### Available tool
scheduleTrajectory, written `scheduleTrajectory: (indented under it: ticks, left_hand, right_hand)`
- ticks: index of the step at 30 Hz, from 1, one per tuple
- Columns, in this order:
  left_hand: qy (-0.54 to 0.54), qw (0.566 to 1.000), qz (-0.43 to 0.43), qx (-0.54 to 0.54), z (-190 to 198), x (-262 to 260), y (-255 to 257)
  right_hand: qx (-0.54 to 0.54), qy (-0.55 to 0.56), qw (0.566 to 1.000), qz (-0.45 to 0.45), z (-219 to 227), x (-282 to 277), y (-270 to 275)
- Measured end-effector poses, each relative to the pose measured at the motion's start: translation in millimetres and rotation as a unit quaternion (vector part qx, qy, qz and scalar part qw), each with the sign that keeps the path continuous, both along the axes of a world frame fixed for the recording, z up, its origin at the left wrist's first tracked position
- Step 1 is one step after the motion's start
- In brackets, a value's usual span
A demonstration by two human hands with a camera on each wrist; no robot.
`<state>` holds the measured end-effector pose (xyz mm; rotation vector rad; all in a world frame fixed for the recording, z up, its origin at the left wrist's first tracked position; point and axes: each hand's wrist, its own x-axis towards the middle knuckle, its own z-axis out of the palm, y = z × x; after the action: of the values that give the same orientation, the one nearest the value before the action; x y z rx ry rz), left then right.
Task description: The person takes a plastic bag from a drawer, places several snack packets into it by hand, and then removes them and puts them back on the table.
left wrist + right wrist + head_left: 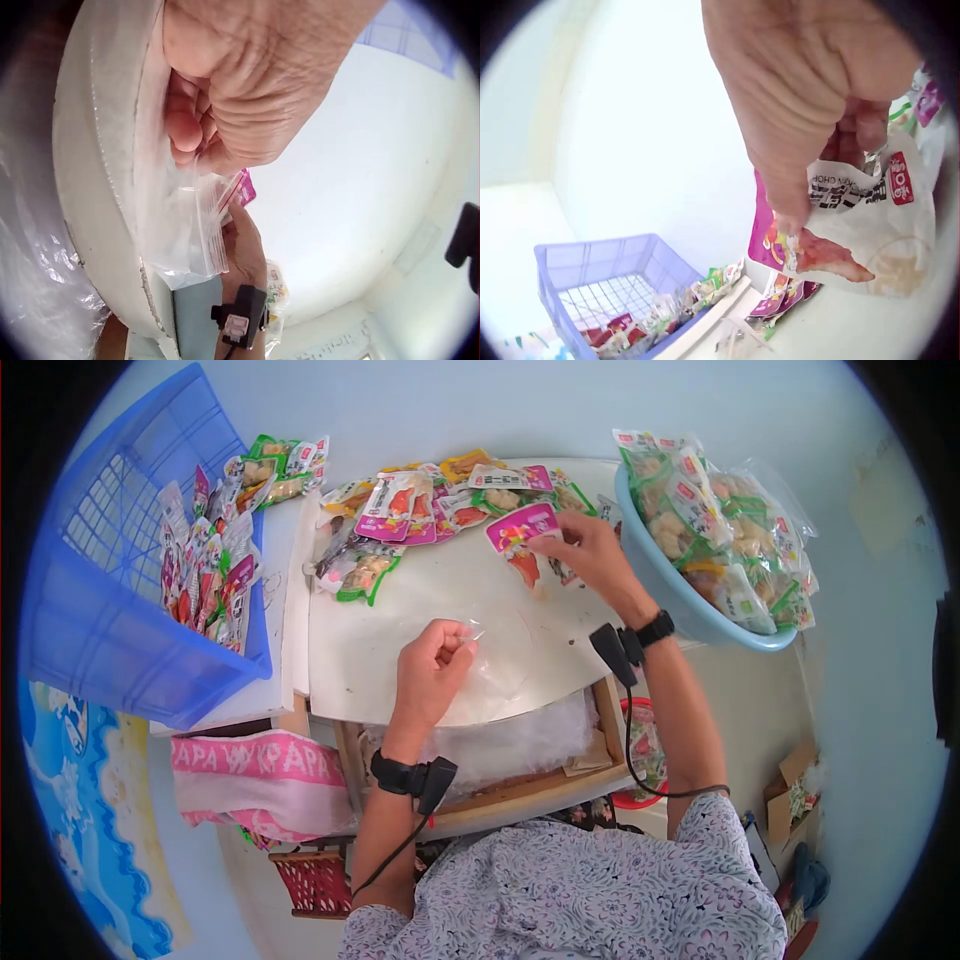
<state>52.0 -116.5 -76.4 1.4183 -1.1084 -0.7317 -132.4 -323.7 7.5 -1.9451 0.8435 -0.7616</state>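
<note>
My left hand (430, 672) pinches a clear zip-lock plastic bag (180, 232) between thumb and curled fingers, over the front of the white table (390, 640). In the left wrist view the bag's zip strip and a red line show at its mouth. My right hand (600, 560) grips a purple-and-white snack packet (840, 240) by its edge, thumb on the front. A piece of reddish meat is printed on it. This packet is raised in front of a pile of snack packets (405, 505), some purple and white, others green or yellow.
At the left stands a blue plastic basket (110, 630) with snack packets inside. A light-blue basin (640, 540) full of green-and-white packets is at the right. Below the tabletop, an open drawer (480, 815) holds clear plastic bags. A pink towel (260, 780) hangs to its left.
</note>
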Motion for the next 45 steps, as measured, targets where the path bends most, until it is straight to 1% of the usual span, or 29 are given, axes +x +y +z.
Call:
scheduleTrajectory:
  ticks: [1, 4, 8, 10, 12, 18, 21, 22, 25, 28, 31, 32, 33, 34, 37, 40, 41, 43, 45]
  left_hand:
    - [-0.003, 1.0, 0.003, 0.001, 0, 0, 0]
    - [-0.009, 1.0, 0.005, 0.007, -1, 0, 0]
    - [-0.037, 0.999, 0.001, 0.007, 1, 0, 0]
    - [-0.038, 0.999, 0.005, 0.009, -1, -1, -1]
    - [-0.042, 0.999, 0.009, 0.01, 2, -3, -2]
    - [-0.024, 0.999, 0.015, 0.015, 3, -3, 0]
    - [-0.008, 1.0, 0.016, 0.016, 3, -5, 0]
    - [-0.002, 1.0, 0.018, 0.016, 5, -5, 1]
    - [0.057, 0.998, 0.024, 0.015, 8, -12, 5]
    - [0.041, 0.999, 0.021, 0.003, 12, -22, 5]
    - [-0.117, 0.991, 0.061, -0.038, 17, -20, 0]
    - [-0.155, 0.986, 0.059, -0.024, 20, -21, -1]
    - [-0.194, 0.979, 0.057, -0.01, 25, -21, -2]
    - [-0.234, 0.971, 0.054, 0.004, 29, -22, -2]
    - [-0.273, 0.96, 0.066, -0.008, 37, -27, 2]
    - [-0.256, 0.964, 0.063, 0.016, 43, -34, 7]
    - [-0.243, 0.968, 0.06, -0.001, 42, -36, 6]
    - [-0.218, 0.974, 0.051, -0.036, 40, -42, 4]
    - [-0.277, 0.956, 0.061, -0.075, 36, -43, -1]
  right_hand:
    - [0.037, -0.043, 0.998, -0.01, 2, -10, 10]
    - [0.042, -0.173, 0.984, -0.024, -8, -30, 32]
    - [0.077, -0.17, 0.982, -0.019, -1, -49, 61]
    - [0.109, -0.202, 0.972, -0.043, 17, -48, 81]
    - [0.124, -0.233, 0.962, -0.067, 19, -49, 93]
    - [0.11, -0.308, 0.936, -0.131, 0, -37, 124]
    - [0.056, -0.282, 0.95, -0.126, -30, -27, 132]
    - [0.051, -0.295, 0.945, -0.134, -38, -21, 136]
    - [0.075, -0.308, 0.935, -0.161, -54, -12, 138]
    - [0.179, -0.326, 0.916, -0.153, -59, -6, 144]
    - [0.193, -0.326, 0.914, -0.146, -61, -4, 149]
    - [0.16, -0.245, 0.948, -0.124, -62, -9, 146]
    - [0.126, -0.162, 0.973, -0.101, -63, -17, 143]
    - [0.092, -0.078, 0.99, -0.078, -62, -22, 140]
    - [0.029, 0.1, 0.989, -0.102, -43, -29, 137]
    - [0.013, 0.124, 0.988, -0.093, -39, -31, 137]
    - [-0.077, 0.135, 0.984, -0.084, -40, -29, 139]
    - [-0.254, 0.153, 0.953, -0.068, -41, -19, 149]
    - [-0.276, 0.114, 0.954, -0.03, -49, -8, 147]
